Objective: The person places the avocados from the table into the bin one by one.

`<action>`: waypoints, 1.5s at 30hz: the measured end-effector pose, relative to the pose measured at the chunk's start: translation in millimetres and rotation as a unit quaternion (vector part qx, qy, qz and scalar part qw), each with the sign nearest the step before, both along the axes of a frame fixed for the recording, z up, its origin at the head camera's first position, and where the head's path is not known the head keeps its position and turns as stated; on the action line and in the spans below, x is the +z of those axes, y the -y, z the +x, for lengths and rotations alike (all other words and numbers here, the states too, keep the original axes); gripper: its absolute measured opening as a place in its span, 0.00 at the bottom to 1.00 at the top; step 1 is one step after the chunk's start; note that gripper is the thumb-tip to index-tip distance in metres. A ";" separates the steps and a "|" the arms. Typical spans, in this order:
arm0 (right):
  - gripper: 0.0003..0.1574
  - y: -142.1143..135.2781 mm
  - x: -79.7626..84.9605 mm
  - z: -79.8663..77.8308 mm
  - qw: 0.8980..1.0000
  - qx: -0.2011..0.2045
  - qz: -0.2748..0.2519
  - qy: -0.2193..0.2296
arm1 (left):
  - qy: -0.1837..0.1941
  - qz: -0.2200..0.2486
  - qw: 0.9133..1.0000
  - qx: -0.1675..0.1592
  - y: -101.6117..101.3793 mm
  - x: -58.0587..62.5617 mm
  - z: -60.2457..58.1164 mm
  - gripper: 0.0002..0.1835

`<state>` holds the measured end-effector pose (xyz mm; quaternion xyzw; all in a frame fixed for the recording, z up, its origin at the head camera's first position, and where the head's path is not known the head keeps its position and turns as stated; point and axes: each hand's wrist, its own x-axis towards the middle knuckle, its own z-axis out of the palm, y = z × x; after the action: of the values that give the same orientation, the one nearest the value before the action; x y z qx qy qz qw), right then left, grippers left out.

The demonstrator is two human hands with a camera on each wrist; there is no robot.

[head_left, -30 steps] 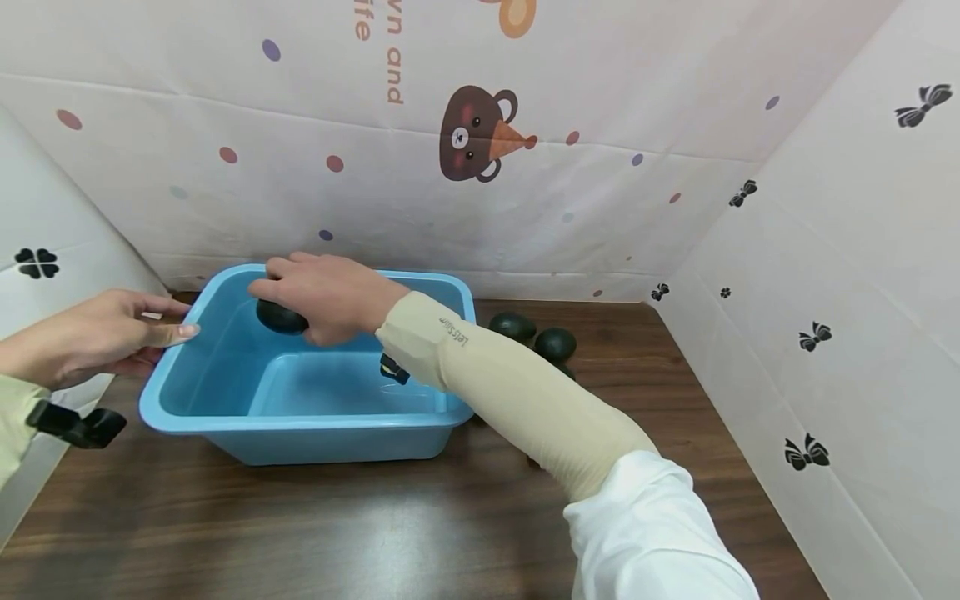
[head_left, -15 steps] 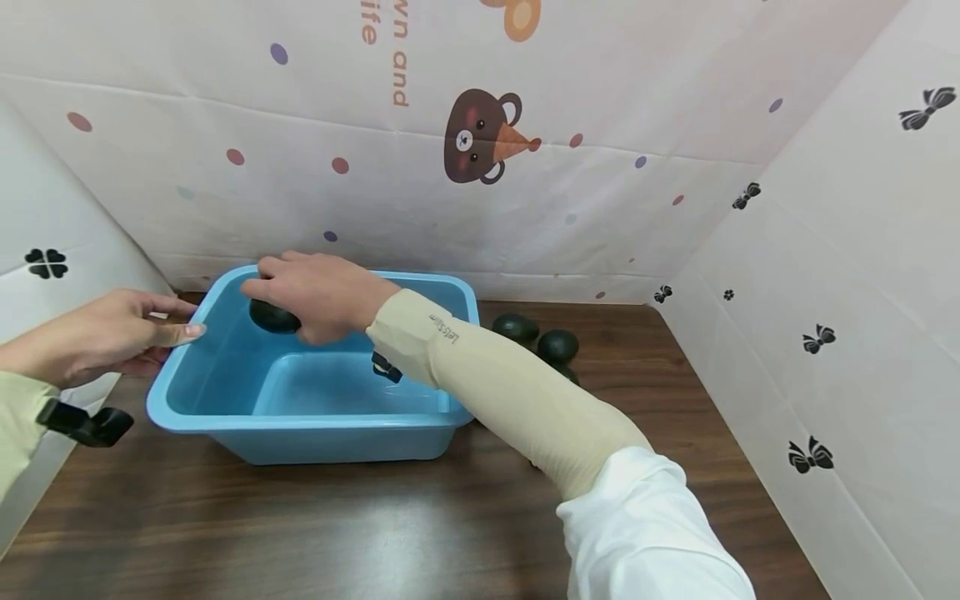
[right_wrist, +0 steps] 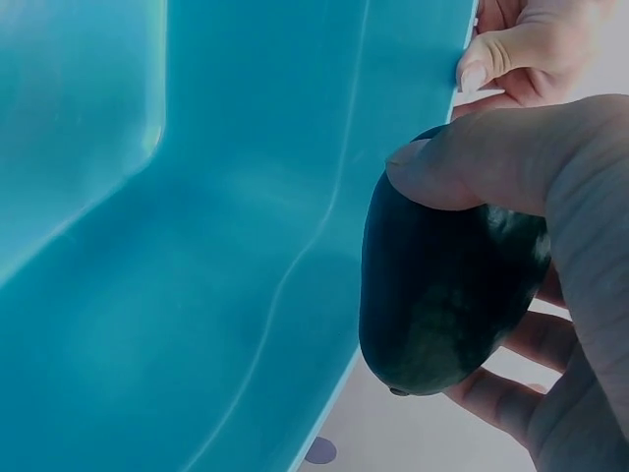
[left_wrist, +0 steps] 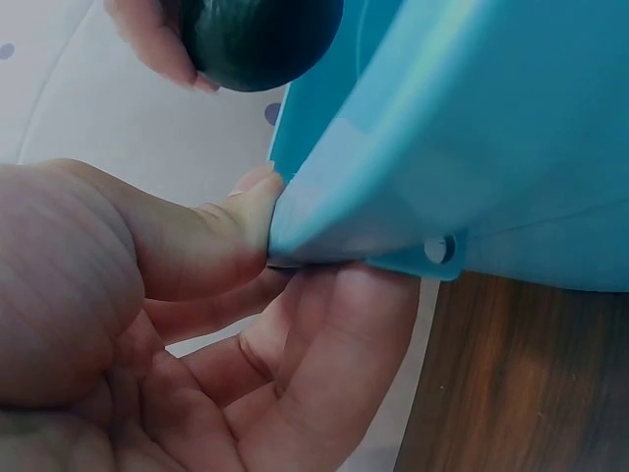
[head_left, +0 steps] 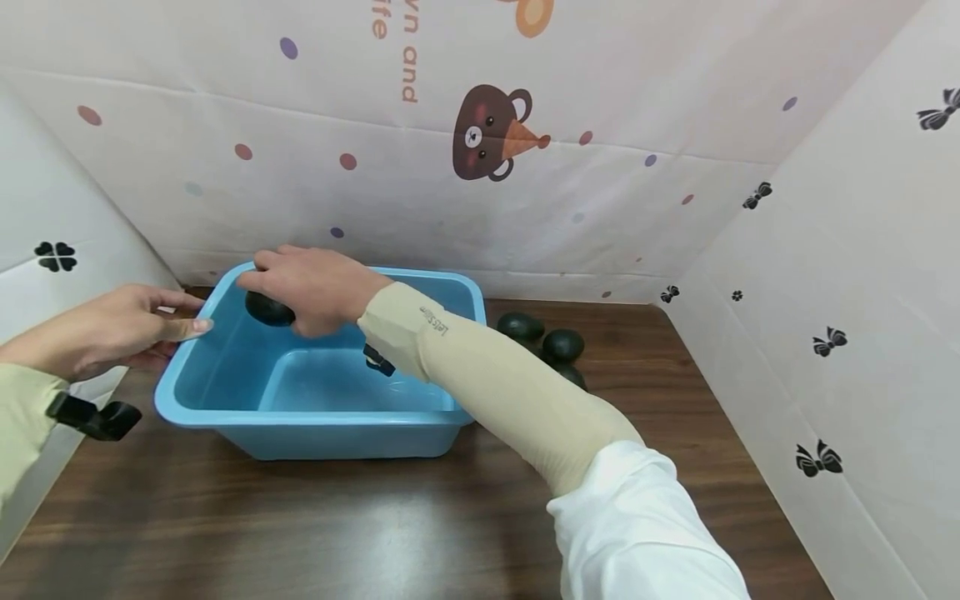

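Note:
My right hand (head_left: 315,287) holds a dark green avocado (head_left: 269,310) over the far left part of a blue plastic basin (head_left: 322,419). In the right wrist view the thumb lies along one side of the avocado (right_wrist: 442,295), with fingers behind it. My left hand (head_left: 127,329) pinches the basin's left rim, thumb on top and fingers beneath, as the left wrist view shows at the rim (left_wrist: 334,197). The bare floor of the basin shows below the right hand; the forearm hides part of its right side.
Several more avocados (head_left: 562,345) lie on the dark wooden table (head_left: 420,533) right of the basin, partly behind the right forearm. A printed white sheet (head_left: 390,192) rises close behind the basin. Similar white panels (head_left: 862,275) stand at both sides.
The right hand has shifted slightly left over the basin with the avocado still in its grip. The left hand keeps its hold on the rim. The whole view has drifted a little.

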<state>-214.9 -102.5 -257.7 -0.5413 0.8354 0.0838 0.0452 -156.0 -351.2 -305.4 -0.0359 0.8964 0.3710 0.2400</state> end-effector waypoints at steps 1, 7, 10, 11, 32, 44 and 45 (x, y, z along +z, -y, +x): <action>0.41 0.5 -0.1 -0.6 1.000 -0.003 0.001 0.001 | -0.001 -0.001 1.000 -0.002 0.0 0.3 0.4 0.42; 0.44 2.8 -0.6 -4.5 1.000 -0.021 -0.003 0.009 | -0.005 -0.001 1.000 -0.009 0.8 1.3 2.6 0.41; 0.45 3.4 -1.3 -6.6 0.999 -0.029 -0.007 0.013 | -0.007 0.000 1.000 -0.008 1.0 1.0 2.9 0.41; 0.45 3.6 -1.6 -7.3 0.999 -0.032 -0.008 0.014 | -0.008 0.001 1.000 -0.008 1.0 0.9 2.9 0.41; 0.42 11.1 -3.7 -9.9 0.999 -0.040 0.003 0.014 | -0.002 0.013 1.000 -0.008 3.8 -1.5 1.1 0.41; 0.45 15.9 -5.9 -8.7 0.999 -0.043 0.014 0.019 | -0.001 0.015 1.000 -0.005 3.8 -2.2 0.4 0.41; 0.46 15.9 -5.9 -8.8 0.999 -0.043 0.014 0.019 | -0.001 0.015 1.000 -0.004 3.7 -2.1 0.1 0.41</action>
<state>-223.6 -118.4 -263.6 -0.5059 0.8555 0.0835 0.0723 -155.9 -354.8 -307.5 -0.0286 0.8909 0.3839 0.2409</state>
